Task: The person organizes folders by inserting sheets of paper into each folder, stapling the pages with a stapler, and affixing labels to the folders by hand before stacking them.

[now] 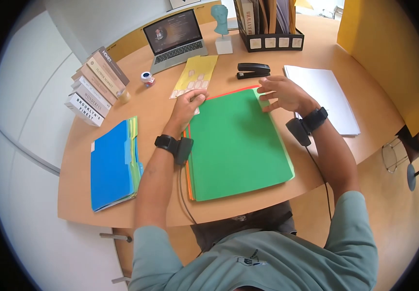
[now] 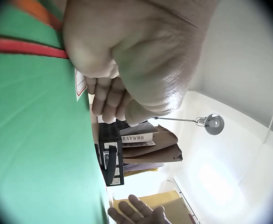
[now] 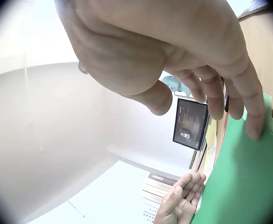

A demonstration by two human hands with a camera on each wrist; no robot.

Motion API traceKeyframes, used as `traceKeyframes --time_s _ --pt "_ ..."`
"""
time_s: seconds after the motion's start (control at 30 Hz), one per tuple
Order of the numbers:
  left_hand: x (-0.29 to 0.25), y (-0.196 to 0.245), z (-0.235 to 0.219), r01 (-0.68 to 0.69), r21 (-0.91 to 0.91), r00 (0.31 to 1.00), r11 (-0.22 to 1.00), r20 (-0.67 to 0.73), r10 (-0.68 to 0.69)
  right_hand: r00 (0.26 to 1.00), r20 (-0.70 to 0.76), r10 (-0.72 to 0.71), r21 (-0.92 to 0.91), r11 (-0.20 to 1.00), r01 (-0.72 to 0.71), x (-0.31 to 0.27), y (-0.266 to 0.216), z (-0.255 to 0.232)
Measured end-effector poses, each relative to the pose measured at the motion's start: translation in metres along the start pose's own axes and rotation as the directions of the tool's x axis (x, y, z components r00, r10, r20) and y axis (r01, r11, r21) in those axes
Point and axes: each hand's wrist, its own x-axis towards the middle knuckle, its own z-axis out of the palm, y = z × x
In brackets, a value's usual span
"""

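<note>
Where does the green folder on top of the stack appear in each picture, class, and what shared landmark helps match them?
Head: the green folder lies around the centre, mostly right of it.
Left wrist: it fills much of the left side.
Right wrist: it is at the lower right.
Shared landmark: the left hand, large at the top in the left wrist view, at the bottom in the right wrist view.

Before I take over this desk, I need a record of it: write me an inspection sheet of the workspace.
Surface: wooden desk
Job's things: green folder over a red folder
Clutter: blue folder, stapler, paper, laptop, books
Hands: left hand at the green folder's far left corner; right hand at its far right, fingers apart
Cables: black cable from each wrist camera
Surroundings: yellow panel at right
</note>
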Motion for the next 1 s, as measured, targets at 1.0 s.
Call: traceKeyframes --time_s 1.0 --pt "-0.004 -0.029 -0.044 -0.124 -0.503 0.988 0.855 0.017 0.154 0.82 -0.487 -0.301 -0.855 0.354 -0.378 -0.028 -0.014 -0.216"
